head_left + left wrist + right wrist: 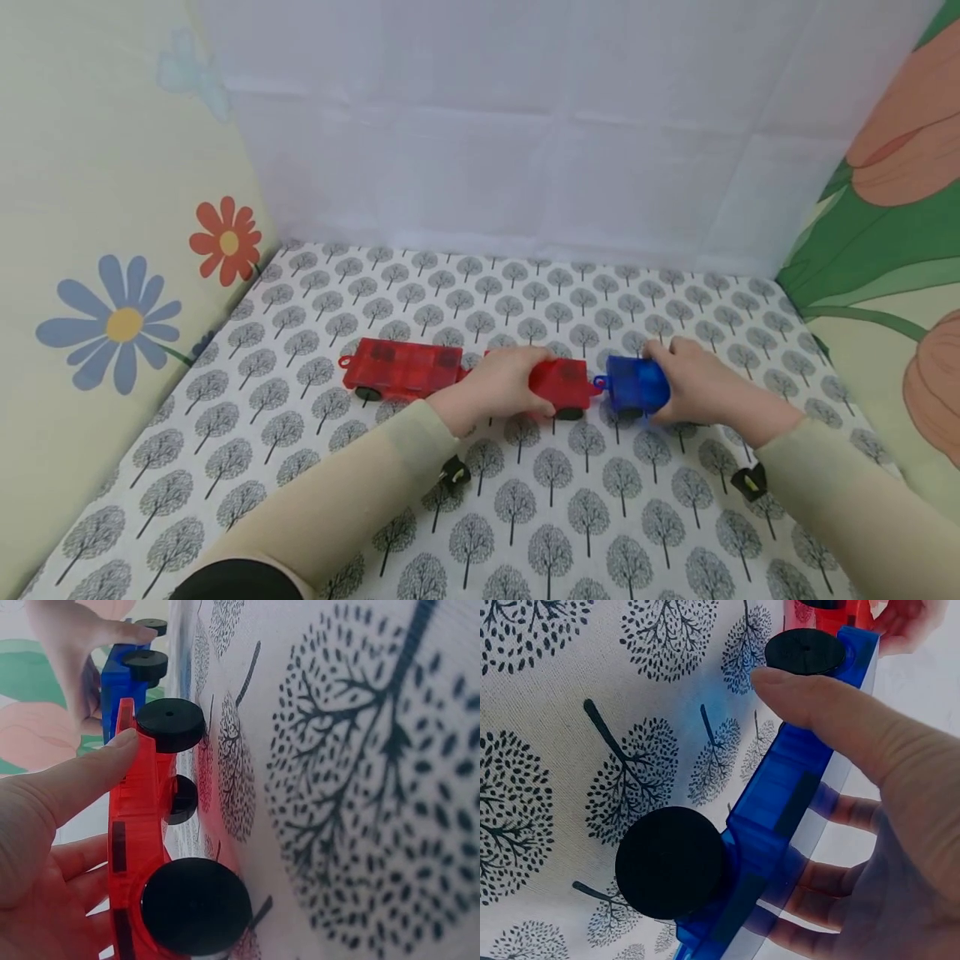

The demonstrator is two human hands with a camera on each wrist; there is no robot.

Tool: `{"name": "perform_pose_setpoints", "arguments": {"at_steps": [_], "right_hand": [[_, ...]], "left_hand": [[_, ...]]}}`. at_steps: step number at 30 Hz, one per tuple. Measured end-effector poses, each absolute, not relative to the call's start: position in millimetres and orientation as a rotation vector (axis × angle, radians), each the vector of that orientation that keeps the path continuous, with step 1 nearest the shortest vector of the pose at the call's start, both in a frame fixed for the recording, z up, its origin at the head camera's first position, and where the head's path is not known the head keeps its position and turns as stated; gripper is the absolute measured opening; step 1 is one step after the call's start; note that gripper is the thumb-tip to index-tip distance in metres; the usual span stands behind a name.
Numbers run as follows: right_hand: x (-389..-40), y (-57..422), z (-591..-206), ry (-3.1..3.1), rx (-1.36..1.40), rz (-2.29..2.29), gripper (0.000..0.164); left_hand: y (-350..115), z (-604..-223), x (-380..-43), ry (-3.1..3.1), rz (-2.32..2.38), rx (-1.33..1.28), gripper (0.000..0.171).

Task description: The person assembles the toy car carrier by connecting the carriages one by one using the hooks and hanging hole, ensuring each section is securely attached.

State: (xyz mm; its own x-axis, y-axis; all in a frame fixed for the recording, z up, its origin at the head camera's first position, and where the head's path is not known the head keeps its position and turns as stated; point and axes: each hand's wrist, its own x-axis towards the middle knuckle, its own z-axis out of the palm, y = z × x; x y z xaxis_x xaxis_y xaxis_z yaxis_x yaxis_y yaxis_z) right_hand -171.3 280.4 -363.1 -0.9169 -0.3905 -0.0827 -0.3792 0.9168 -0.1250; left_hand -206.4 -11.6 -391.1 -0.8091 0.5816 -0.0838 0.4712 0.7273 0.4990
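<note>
Translucent toy train cars with black wheels stand in a row on the tree-print cloth in the head view. My left hand grips the middle red train car from above, thumb on its near side by a wheel. At the right end, my right hand holds the blue train car, with the thumb along its wheel side and the fingers behind it in the right wrist view. The blue car's ring meets the red car's hook; whether they are linked I cannot tell. Another red train car stands left, its right end partly behind my left hand.
The tree-print cloth covers the table. A white sheet hangs behind it. Flower-printed panels stand at the left and right. Small black objects hang below both sleeves near the wrists.
</note>
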Motion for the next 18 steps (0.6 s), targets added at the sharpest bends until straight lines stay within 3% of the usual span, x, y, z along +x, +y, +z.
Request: {"name": "perform_pose_setpoints", "arguments": {"at_steps": [18], "right_hand": [[-174, 279, -375, 2.925, -0.484, -0.127, 0.087]], "left_hand": [[-13, -392, -206, 2.689, 0.699, 0.835, 0.077]]}}
